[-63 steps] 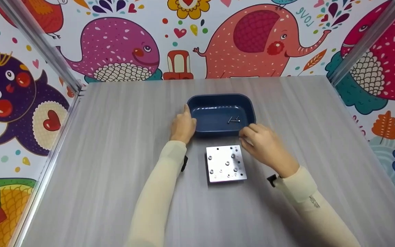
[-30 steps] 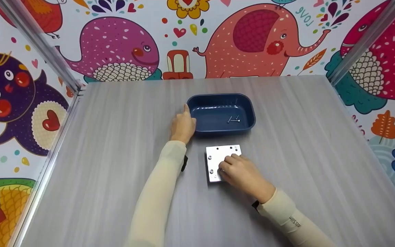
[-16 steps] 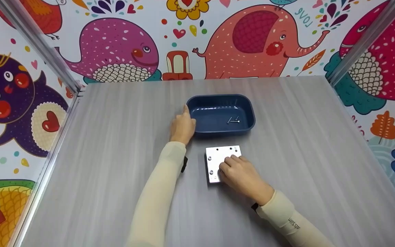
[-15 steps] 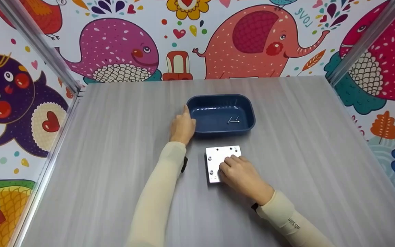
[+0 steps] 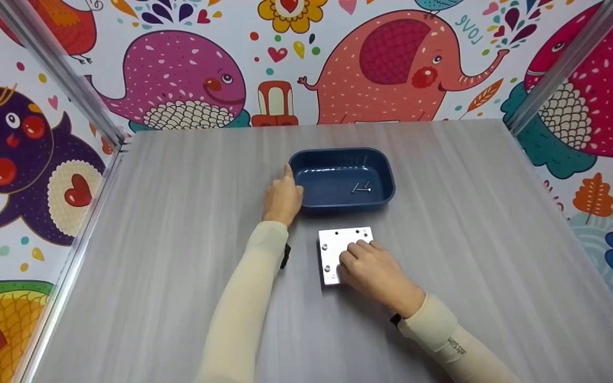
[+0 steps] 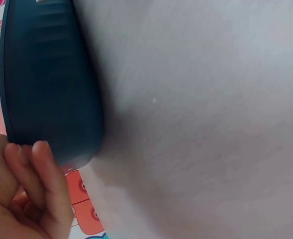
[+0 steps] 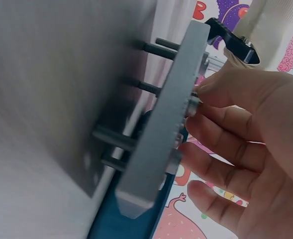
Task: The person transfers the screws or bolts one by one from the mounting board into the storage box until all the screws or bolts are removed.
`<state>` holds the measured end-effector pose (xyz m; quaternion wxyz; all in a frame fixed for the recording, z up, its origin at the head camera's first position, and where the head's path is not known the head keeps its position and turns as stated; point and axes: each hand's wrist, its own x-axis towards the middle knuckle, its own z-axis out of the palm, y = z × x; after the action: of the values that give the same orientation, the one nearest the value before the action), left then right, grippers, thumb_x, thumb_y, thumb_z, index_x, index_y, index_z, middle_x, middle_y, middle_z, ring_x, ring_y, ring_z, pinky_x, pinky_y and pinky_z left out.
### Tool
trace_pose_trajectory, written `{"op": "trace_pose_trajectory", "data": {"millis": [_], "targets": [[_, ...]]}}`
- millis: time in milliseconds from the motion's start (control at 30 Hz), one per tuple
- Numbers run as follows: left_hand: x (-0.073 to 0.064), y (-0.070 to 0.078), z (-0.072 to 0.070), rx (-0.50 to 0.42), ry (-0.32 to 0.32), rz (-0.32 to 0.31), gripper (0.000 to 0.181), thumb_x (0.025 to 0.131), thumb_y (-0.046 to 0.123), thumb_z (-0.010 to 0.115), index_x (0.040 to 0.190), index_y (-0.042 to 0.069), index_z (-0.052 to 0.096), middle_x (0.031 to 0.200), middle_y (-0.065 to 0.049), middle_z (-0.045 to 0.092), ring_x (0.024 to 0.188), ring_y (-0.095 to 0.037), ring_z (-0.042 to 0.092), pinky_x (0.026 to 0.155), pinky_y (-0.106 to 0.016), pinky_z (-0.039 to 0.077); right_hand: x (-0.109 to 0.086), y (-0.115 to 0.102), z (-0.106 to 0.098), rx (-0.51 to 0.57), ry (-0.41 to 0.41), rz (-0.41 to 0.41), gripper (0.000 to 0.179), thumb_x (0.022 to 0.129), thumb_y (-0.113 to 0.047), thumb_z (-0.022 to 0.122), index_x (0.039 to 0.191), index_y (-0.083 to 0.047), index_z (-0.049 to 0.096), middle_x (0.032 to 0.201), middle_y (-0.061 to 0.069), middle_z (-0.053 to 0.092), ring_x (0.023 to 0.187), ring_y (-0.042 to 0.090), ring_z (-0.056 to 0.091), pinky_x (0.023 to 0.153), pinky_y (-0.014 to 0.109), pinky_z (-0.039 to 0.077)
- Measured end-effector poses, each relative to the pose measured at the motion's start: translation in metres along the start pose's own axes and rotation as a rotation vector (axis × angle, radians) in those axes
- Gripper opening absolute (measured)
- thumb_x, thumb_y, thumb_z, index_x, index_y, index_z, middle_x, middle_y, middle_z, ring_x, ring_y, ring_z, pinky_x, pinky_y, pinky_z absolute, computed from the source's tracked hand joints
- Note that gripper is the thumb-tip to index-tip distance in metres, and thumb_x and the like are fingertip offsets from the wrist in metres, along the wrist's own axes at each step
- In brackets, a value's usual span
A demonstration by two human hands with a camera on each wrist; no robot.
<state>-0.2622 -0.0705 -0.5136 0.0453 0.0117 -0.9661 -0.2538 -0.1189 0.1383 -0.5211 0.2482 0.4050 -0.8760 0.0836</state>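
Observation:
My left hand (image 5: 284, 197) holds the left end of a dark blue tray (image 5: 345, 206), its index finger along the outer wall and thumb at the rim. In the left wrist view, curled fingers (image 6: 47, 174) meet the tray's corner. My right hand (image 5: 373, 268) is over a square silver metal plate (image 5: 333, 239), hiding much of its right side. The right wrist view shows thumb and index finger pinching a screw (image 7: 192, 106) by its head at the plate's upper face. Several screw shanks (image 7: 114, 137) protrude beneath the plate. Two screw heads show along its left side.
A few loose screws (image 5: 362, 189) lie in the tray's right half. Tray and plate stand on a grey wood-grain table (image 5: 189, 255). Cartoon-patterned walls (image 5: 189, 69) and metal corner posts (image 5: 56, 69) border the table at the back and sides.
My right hand has come from the tray's front right corner down and left onto the plate, then stayed almost still. The left hand keeps its place at the tray.

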Motion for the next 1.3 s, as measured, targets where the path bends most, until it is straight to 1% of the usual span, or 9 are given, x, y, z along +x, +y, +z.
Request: {"op": "trace_pose_trajectory", "data": {"millis": [167,367,467,667,767,900,1033,1167,1300], "targets": [[0.0,-0.001,0.0,-0.011,-0.01,-0.009,0.065,0.096,0.013,0.057,0.154,-0.003,0.033,0.076,-0.015,0.066,0.06,-0.024,0.053,0.062,-0.041,0.05,0.004,0.002,-0.008,0.03,0.024,0.002,0.015,0.071,-0.007,0.076,0.074,-0.009,0.062,0.072,0.001,0.054,0.064,0.022,0.052,0.056,0.036,0.042],[0.001,-0.003,-0.001,-0.001,0.003,-0.002,0.065,0.095,0.013,0.056,0.153,-0.005,0.033,0.085,-0.02,0.069,0.063,-0.026,0.057,0.064,-0.043,0.052,0.01,0.005,-0.019,0.057,0.024,-0.005,0.015,0.072,-0.006,0.077,0.079,-0.01,0.065,0.075,0.001,0.056,0.067,0.021,0.053,0.056,0.035,0.042],[0.002,-0.003,-0.002,0.007,0.01,0.006,0.065,0.094,0.012,0.056,0.152,-0.005,0.034,0.085,-0.021,0.069,0.062,-0.027,0.057,0.063,-0.044,0.052,0.012,0.008,-0.02,0.06,0.03,-0.012,0.013,0.073,-0.005,0.075,0.079,-0.01,0.064,0.075,0.001,0.056,0.068,0.021,0.054,0.056,0.036,0.042],[0.002,-0.003,-0.003,0.005,0.011,0.005,0.065,0.095,0.012,0.055,0.153,-0.005,0.033,0.08,-0.018,0.067,0.06,-0.025,0.053,0.061,-0.042,0.05,0.023,0.017,-0.027,0.087,-0.027,-0.003,0.012,0.075,-0.009,0.076,0.083,-0.011,0.067,0.077,0.001,0.058,0.071,0.022,0.055,0.059,0.036,0.044],[0.003,-0.002,-0.004,-0.011,0.008,0.001,0.065,0.095,0.012,0.056,0.153,-0.005,0.033,0.08,-0.018,0.067,0.06,-0.026,0.054,0.061,-0.042,0.05,0.036,0.028,-0.033,0.091,-0.062,0.002,0.012,0.077,-0.011,0.077,0.085,-0.011,0.067,0.079,0.001,0.059,0.071,0.021,0.054,0.06,0.036,0.044],[0.003,-0.001,-0.004,-0.015,0.006,-0.008,0.065,0.095,0.013,0.057,0.153,-0.004,0.033,0.086,-0.019,0.069,0.063,-0.026,0.056,0.063,-0.043,0.051,0.062,0.049,-0.039,0.093,-0.095,0.012,0.008,0.081,-0.009,0.075,0.087,-0.009,0.069,0.081,0.002,0.062,0.072,0.02,0.055,0.062,0.033,0.046],[0.002,0.0,-0.004,-0.005,-0.006,-0.011,0.065,0.096,0.014,0.057,0.154,-0.003,0.032,0.087,-0.019,0.069,0.064,-0.026,0.056,0.064,-0.042,0.051,0.089,0.072,-0.041,0.098,-0.151,0.06,0.007,0.083,-0.009,0.075,0.089,-0.007,0.071,0.082,0.004,0.064,0.073,0.02,0.058,0.064,0.033,0.049],[0.0,0.0,-0.003,-0.001,-0.022,-0.015,0.065,0.097,0.015,0.056,0.155,-0.002,0.031,0.084,-0.017,0.068,0.066,-0.026,0.056,0.065,-0.042,0.05,0.114,0.094,-0.036,0.09,-0.195,0.116,0.009,0.087,-0.011,0.073,0.093,-0.005,0.072,0.085,0.007,0.066,0.077,0.023,0.061,0.069,0.037,0.052],[-0.001,0.001,-0.002,-0.006,-0.025,-0.017,0.065,0.098,0.016,0.059,0.154,-0.002,0.032,0.096,-0.02,0.07,0.074,-0.029,0.062,0.07,-0.043,0.052,0.133,0.109,-0.023,0.108,-0.247,0.204,0.012,0.09,-0.013,0.07,0.096,-0.003,0.073,0.088,0.009,0.065,0.08,0.024,0.063,0.074,0.037,0.055]]}}
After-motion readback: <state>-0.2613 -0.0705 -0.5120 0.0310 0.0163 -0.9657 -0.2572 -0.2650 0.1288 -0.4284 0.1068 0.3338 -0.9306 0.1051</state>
